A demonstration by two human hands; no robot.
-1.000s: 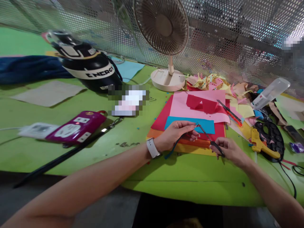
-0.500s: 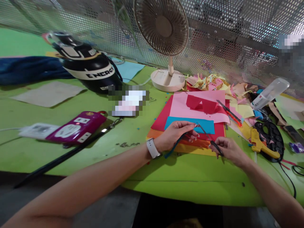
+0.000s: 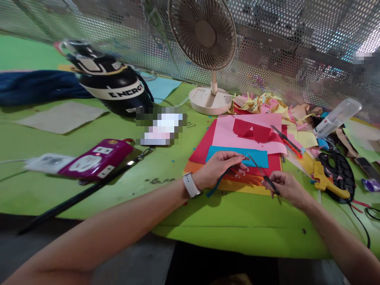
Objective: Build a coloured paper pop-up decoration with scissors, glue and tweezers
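My left hand (image 3: 227, 164), wearing a white watch (image 3: 191, 185) on the wrist, pinches a narrow dark-blue paper strip (image 3: 218, 185) whose tail hangs below the fingers. Black-handled scissors (image 3: 268, 183) are gripped in my right hand (image 3: 282, 185). Their thin metal blades slant up and left, the tips close to my left fingertips. Beneath both hands lies a stack of coloured paper: a blue piece (image 3: 258, 157) sits over red, orange and yellow sheets. Farther back, a folded red paper piece (image 3: 252, 130) rests on a pink sheet (image 3: 222, 136).
A utility knife (image 3: 287, 142) lies right of the pink sheet. Beyond it are paper scraps (image 3: 264, 103), a clear bottle (image 3: 338, 117) and a yellow glue gun (image 3: 328, 182). A fan (image 3: 211, 101), large black jug (image 3: 115, 89), phone (image 3: 162, 128) and purple power strip (image 3: 96, 160) stand behind and left.
The scissors' tips have shifted slightly beside my left fingertips. Both hands stay almost in place, and the table things have not moved.
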